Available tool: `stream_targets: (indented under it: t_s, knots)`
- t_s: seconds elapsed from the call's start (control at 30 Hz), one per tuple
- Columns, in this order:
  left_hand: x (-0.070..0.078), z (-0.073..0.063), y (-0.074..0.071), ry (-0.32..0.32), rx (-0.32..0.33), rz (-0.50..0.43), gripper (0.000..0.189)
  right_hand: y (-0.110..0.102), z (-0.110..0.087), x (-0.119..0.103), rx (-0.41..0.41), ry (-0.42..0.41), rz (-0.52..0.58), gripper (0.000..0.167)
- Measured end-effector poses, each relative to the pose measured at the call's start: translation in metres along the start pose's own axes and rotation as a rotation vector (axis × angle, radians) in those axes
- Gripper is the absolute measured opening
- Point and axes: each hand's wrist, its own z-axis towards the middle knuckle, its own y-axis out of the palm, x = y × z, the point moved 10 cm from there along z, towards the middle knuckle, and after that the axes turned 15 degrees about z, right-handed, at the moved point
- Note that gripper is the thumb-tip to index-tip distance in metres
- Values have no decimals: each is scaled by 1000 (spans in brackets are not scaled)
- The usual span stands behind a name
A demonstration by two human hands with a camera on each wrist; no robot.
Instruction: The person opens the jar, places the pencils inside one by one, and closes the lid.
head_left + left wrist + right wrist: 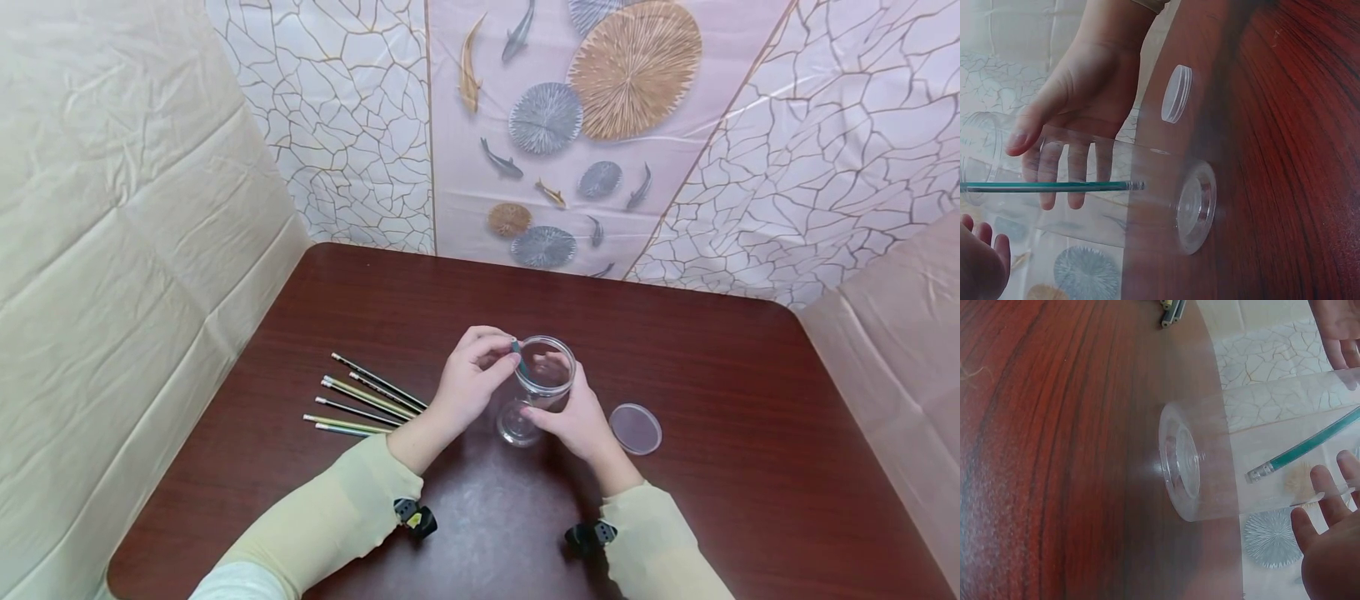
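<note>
A clear plastic jar (519, 427) stands roughly upright, its open mouth facing up. My right hand (576, 419) holds the jar's side, thumb in front and fingers round the far side. At the rim, my left hand (474, 379) pinches a green pencil (517, 350) between thumb and fingertips. The pencil (1079, 186) points down inside the jar, eraser end lowest. In the right wrist view, the pencil's metal-banded eraser end (1260, 472) hangs above the jar's base (1179, 464). Whether the base touches the table cannot be told.
Several striped and dark pencils (372, 394) lie fanned out on the table left of the jar, partly behind the left forearm. A clear round lid (636, 428) lies right of the jar. Patterned cloth (360, 125) hangs behind the brown table (750, 467).
</note>
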Motion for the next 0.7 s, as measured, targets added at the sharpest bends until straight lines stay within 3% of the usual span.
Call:
stream_targets:
  t_s: [0.17,0.33,0.57,0.7]
  knots:
    - [-4,-1,2,-16,0,-10,14,2,-1,-3,1,8,-4,81]
    - [-9,-2,4,-26,2,-20,17,9,-5,-26,-1,19,-32,78]
    - [-9,-3,5,-18,0,-31,16,0,-1,-2,6,-5,-27,82]
    - [-10,-1,5,-16,13,-49,16,-1,-1,-2,16,4,-40,82]
